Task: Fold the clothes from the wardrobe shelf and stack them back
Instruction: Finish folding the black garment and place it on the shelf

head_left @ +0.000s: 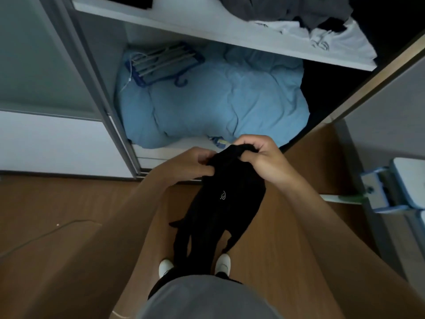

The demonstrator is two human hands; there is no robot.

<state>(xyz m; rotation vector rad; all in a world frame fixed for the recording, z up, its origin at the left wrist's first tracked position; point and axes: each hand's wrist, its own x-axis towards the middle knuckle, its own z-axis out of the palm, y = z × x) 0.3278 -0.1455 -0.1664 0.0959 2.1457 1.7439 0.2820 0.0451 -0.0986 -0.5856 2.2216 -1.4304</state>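
Garment: one black garment (220,203) with a small white emblem, hanging limp in front of the open wardrobe, above the wooden floor (57,215).
Right hand (262,157): fingers curled, gripping its top edge.
Left hand (195,161): pinching the top beside it.
Shelf (207,28): crumpled grey, white and black clothes.
Below: one blue duvet (218,100), one blue hanger rack (161,63).

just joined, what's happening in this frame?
A person stands at an open wardrobe, both hands gripping the top of a black garment that hangs down unfolded: left hand, right hand. On the shelf above, grey and white clothes lie in a loose heap. A blue duvet fills the compartment below.
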